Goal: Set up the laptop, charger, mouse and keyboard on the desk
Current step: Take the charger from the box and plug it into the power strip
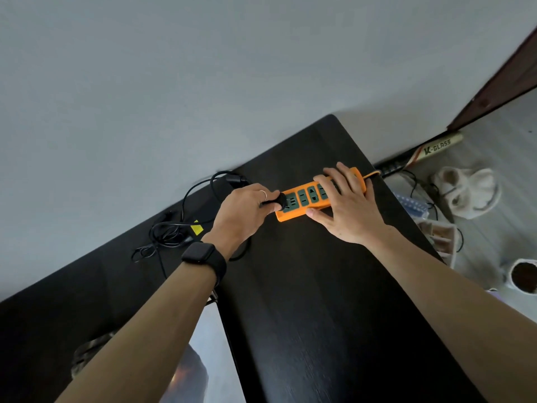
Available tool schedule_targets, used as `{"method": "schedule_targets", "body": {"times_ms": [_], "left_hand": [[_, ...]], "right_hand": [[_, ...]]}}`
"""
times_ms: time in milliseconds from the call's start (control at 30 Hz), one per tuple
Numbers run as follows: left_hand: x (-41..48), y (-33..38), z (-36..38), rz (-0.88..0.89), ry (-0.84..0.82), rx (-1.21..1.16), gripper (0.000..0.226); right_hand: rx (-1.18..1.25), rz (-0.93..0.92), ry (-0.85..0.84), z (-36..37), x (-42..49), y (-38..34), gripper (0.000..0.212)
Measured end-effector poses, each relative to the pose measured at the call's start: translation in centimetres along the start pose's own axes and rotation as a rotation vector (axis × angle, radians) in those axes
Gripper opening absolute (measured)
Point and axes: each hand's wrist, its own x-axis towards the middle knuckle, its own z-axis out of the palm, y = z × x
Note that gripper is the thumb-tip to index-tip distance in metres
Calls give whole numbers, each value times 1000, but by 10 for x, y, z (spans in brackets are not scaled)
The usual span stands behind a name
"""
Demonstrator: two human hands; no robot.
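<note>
An orange power strip (302, 212) with green sockets lies on the dark desk (319, 286) near its far right corner. My right hand (345, 207) lies flat over the strip's right half, fingers spread, pressing it down. My left hand (247, 210) pinches a black charger plug (280, 200) at the strip's leftmost socket. The charger's black cable (174, 228) trails left in loose coils across the desk, past a black adapter brick with a yellow label (196, 227). No laptop, mouse or keyboard is recognisable here.
A grey wall (174, 82) runs behind the desk. At the lower left lies a mat or screen with a picture (197, 367). On the floor at right are a racket (430, 151), white slippers (467, 190), cables and a cup (523, 277).
</note>
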Motion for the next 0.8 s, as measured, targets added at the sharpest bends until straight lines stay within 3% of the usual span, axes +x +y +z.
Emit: {"method": "schedule_targets", "body": {"times_ms": [300,467,800], "left_hand": [[5,26,0,63,-52,394,37],[7,29,-4,13,-47,364,30],[28,52,-5,194,-164,632,17]], "right_hand": [[-11,-2,20,1,-1,0,73],[-25,-10,38,2,-1,-1,72],[-39,-15,57,3,-2,0,73]]}}
